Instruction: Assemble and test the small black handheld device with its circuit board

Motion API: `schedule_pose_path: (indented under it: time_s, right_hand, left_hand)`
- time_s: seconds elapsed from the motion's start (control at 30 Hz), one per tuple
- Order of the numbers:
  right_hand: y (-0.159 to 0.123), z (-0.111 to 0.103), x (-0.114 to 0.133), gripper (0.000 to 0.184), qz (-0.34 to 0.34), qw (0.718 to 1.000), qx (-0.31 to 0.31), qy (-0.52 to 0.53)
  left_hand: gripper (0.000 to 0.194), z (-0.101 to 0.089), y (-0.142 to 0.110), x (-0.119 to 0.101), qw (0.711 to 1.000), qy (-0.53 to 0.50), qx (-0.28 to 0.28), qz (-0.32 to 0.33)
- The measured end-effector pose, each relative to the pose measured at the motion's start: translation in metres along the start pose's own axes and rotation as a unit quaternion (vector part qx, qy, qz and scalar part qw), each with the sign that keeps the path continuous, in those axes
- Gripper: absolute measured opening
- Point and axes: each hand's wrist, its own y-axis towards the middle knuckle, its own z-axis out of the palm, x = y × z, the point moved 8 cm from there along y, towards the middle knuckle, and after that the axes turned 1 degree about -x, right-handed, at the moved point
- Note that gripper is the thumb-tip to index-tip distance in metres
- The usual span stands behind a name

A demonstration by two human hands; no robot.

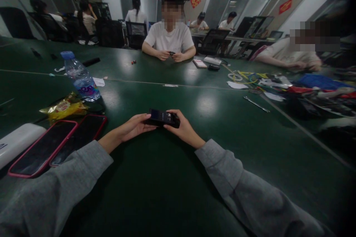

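Note:
Between my two hands is a small black handheld device (pixel 160 116) with a dark screen at its left end and small pale markings toward the right. My left hand (pixel 135 127) grips its left end, thumb on top and fingers beneath. Around the right end my right hand (pixel 183 127) is closed, with the thumb at the near edge and fingers over the far side. Both hands are just over the dark green table (pixel 155 185). What exactly the device is, I cannot make out.
Left of me are two red-edged phones (pixel 44 148), a white box-like object (pixel 19 142), a yellow snack packet (pixel 65 107) and a tilted water bottle (pixel 82 76). A wrench (pixel 256 104) and a heap of cables (pixel 314 85) lie right. Across sits a person (pixel 169 37) holding a small dark object.

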Motion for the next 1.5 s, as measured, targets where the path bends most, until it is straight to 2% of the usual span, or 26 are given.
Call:
schedule_pose_path:
  time_s: [0.17, 0.37, 0.67, 1.0, 1.2, 1.33, 1.5]
  right_hand:
    - [0.000, 0.000, -0.001, 0.049, 0.000, 1.000, 0.000, 0.000]
    - [0.001, 0.001, 0.000, 0.054, -0.005, 1.000, 0.003, -0.008]
    - [0.001, 0.000, 0.002, 0.047, -0.011, 1.000, -0.004, -0.002]
    - [0.003, -0.004, -0.009, 0.049, 0.011, 0.998, -0.026, 0.048]
    - [0.004, -0.006, -0.017, 0.050, 0.042, 0.993, -0.042, 0.105]
    - [0.005, -0.007, -0.019, 0.051, 0.050, 0.991, -0.048, 0.115]
    - [0.004, -0.007, -0.015, 0.049, 0.051, 0.990, -0.042, 0.123]
  left_hand:
    - [0.043, 0.001, 0.001, 0.000, 1.000, -0.004, 0.012, 0.008]
    - [0.043, 0.005, 0.000, -0.001, 1.000, -0.007, -0.017, -0.006]
    - [0.045, 0.002, 0.001, 0.001, 1.000, -0.022, -0.001, -0.007]
    - [0.048, 0.004, 0.002, -0.001, 1.000, -0.015, -0.024, -0.005]
    - [0.046, 0.006, 0.001, -0.002, 1.000, 0.025, -0.005, 0.010]
    - [0.056, 0.003, 0.001, -0.001, 0.996, 0.075, -0.036, 0.014]
    - [0.067, 0.002, 0.001, -0.005, 0.978, 0.172, -0.084, 0.079]
